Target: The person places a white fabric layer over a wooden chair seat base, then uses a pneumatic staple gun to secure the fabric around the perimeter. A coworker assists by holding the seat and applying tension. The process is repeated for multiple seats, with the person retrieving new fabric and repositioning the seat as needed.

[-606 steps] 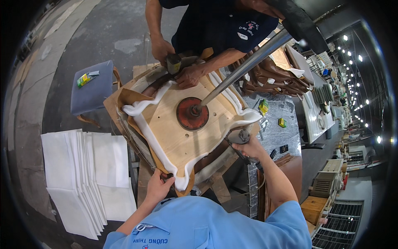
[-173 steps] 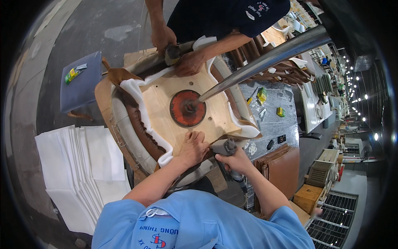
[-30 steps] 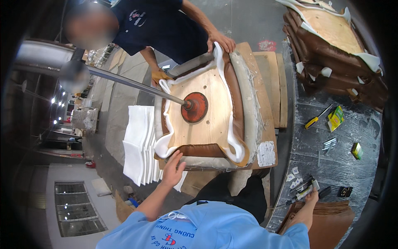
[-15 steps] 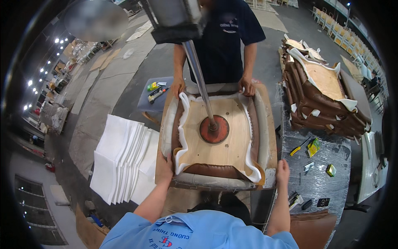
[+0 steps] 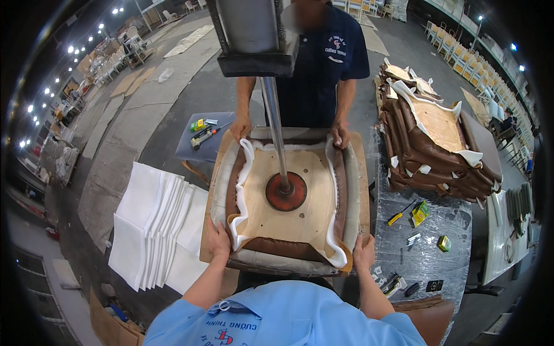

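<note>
- Left hand point(image 5: 219, 242): one, against the near left corner of a grey padded form point(image 5: 283, 263); fingers lie along its side. How tightly they close: cannot tell.
- Right hand point(image 5: 364, 254): one, against the near right corner, fingers partly hidden; firmness of hold cannot tell. No tool visible in either.
- Form: one, between the hands, lying over one brown board point(image 5: 363, 173).
- Wooden panel point(image 5: 277, 224): one, inside the form, edged with white padding point(image 5: 336, 251) and brown leather point(image 5: 283, 247).
- Red disc point(image 5: 277, 199): one, on the panel, below one steel rod point(image 5: 271, 104).
- Step in hand, judged: steadying or squaring the form under the disc. Any shift would call for both people moving together.
- Plastic-wrapped table point(image 5: 438, 259), at right: two yellow-green boxes point(image 5: 420, 213), one screwdriver point(image 5: 402, 214), one hand tool point(image 5: 395, 285).
- White sheets point(image 5: 141, 225), at left: one fanned stack; layers too tight to count.
- Co-worker's hands point(image 5: 340, 136): two, at the far corners.
- Blue-grey seat point(image 5: 190, 151): one, bearing one yellow-green box and one hand tool.
- Leather-covered pieces point(image 5: 421, 138), far right: piled; number cannot tell.
</note>
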`<state>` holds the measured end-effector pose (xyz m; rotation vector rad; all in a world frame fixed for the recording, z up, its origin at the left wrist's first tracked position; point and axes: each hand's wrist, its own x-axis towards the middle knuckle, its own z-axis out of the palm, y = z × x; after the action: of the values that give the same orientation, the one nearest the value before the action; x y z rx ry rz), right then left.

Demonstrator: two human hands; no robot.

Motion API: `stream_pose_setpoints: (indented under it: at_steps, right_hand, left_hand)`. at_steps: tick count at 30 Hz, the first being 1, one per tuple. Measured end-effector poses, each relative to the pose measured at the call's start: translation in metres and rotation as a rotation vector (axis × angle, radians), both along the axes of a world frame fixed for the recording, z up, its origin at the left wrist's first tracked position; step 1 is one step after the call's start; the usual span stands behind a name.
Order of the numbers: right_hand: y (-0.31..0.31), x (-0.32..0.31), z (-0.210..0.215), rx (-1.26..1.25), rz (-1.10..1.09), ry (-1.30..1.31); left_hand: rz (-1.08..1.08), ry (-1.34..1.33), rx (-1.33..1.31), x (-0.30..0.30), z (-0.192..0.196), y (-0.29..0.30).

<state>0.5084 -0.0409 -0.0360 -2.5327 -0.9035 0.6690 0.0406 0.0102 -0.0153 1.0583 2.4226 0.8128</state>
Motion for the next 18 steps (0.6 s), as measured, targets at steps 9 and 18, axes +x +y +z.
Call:
stream_pose_setpoints:
  at_steps: [9, 18]
  right_hand:
    - [0.006, 0.004, -0.003, 0.091, 0.01, 0.0]
    - [0.013, 0.011, -0.003, 0.197, 0.062, -0.034]
  left_hand:
    - [-0.062, -0.081, 0.176, 0.002, -0.007, -0.003]
    - [-0.052, -0.16, 0.194, 0.007, -0.012, -0.016]
